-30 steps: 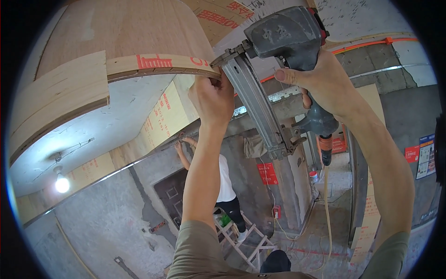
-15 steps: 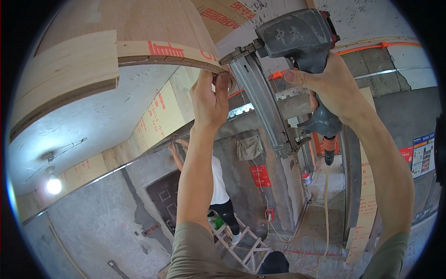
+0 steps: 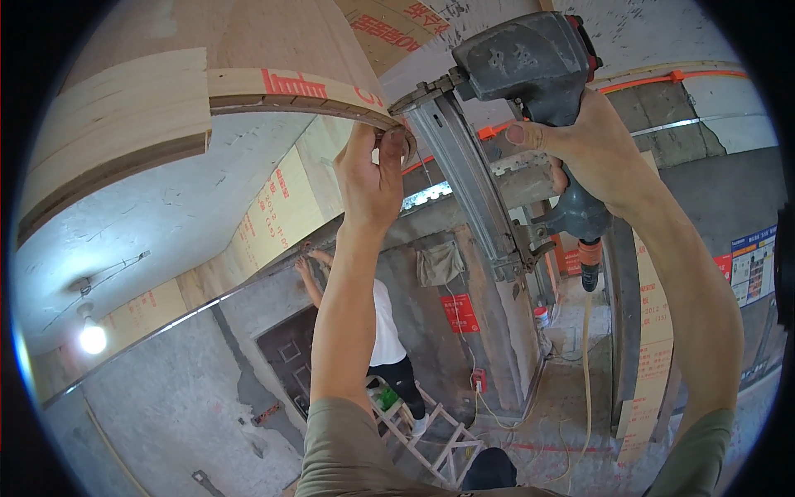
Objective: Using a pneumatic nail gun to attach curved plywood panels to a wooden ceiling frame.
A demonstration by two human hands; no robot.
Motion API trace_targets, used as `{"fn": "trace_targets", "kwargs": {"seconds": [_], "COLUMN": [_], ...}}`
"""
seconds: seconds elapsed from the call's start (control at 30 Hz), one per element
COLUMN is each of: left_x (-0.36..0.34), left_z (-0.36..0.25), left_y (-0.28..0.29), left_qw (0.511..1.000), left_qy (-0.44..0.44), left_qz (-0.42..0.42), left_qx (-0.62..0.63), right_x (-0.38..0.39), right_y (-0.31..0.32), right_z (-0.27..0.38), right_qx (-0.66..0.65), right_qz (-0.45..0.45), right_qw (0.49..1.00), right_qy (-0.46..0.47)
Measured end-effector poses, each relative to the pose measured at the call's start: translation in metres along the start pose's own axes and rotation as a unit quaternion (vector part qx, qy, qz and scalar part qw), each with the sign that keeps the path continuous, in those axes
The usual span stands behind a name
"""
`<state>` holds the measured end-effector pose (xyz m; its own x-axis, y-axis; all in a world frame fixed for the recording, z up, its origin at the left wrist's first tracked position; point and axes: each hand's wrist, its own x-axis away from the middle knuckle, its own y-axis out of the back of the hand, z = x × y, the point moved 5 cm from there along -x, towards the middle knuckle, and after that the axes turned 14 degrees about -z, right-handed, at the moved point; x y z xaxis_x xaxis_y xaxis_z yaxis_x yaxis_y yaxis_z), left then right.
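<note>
Overhead, a curved plywood board (image 3: 166, 33) has a layered strip (image 3: 273, 87) along its lower edge. My left hand (image 3: 370, 178) is closed on that strip's right end, thumb upright against it. My right hand (image 3: 604, 157) grips the handle of a dark grey pneumatic nail gun (image 3: 517, 62) with a long metal magazine (image 3: 472, 190). The gun's nose touches or nearly touches the board edge just above my left fingertips; exact contact is unclear. A pale air hose (image 3: 587, 348) hangs from the orange fitting beneath the grip.
A co-worker (image 3: 385, 340) in a white top stands on a wooden stepladder (image 3: 447, 447) behind my left arm, arms raised. Also around are a lit bulb (image 3: 92, 338), a dark door (image 3: 281, 356), metal ceiling rails (image 3: 662, 126), a hanging cloth (image 3: 439, 263) and cables along the floor (image 3: 538, 455).
My left hand's thumb has come up upright against the strip's end. The gun has shifted slightly right relative to the view, with the board and background shifting too.
</note>
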<state>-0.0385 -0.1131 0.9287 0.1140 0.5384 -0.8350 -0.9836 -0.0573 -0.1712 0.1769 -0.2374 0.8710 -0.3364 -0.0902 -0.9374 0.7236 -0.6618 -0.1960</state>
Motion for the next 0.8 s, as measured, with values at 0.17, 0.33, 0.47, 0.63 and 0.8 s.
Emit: {"fn": "trace_targets", "kwargs": {"seconds": [0.17,0.33,0.47,0.63,0.8], "left_x": [0.000,-0.003,-0.008,-0.013,-0.012], "left_z": [0.003,0.013,0.008,0.001,0.001], "left_y": [0.000,0.004,0.005,0.005,0.006], "left_qw": [0.999,0.999,0.999,0.999,0.999], "left_qy": [0.032,0.026,0.021,-0.009,-0.008], "left_qz": [0.016,0.027,0.043,0.044,0.039], "left_qx": [0.021,0.003,0.023,-0.017,0.001], "right_x": [0.001,-0.006,-0.004,-0.006,-0.007], "right_y": [0.000,0.003,0.002,0.004,0.002], "right_z": [-0.003,-0.008,-0.007,-0.005,-0.007], "right_qx": [-0.019,-0.004,-0.026,-0.031,-0.054], "right_qz": [0.001,0.014,0.014,0.016,0.015], "right_qw": [1.000,1.000,0.999,0.999,0.998], "right_qy": [-0.005,-0.002,-0.035,-0.020,-0.041]}}
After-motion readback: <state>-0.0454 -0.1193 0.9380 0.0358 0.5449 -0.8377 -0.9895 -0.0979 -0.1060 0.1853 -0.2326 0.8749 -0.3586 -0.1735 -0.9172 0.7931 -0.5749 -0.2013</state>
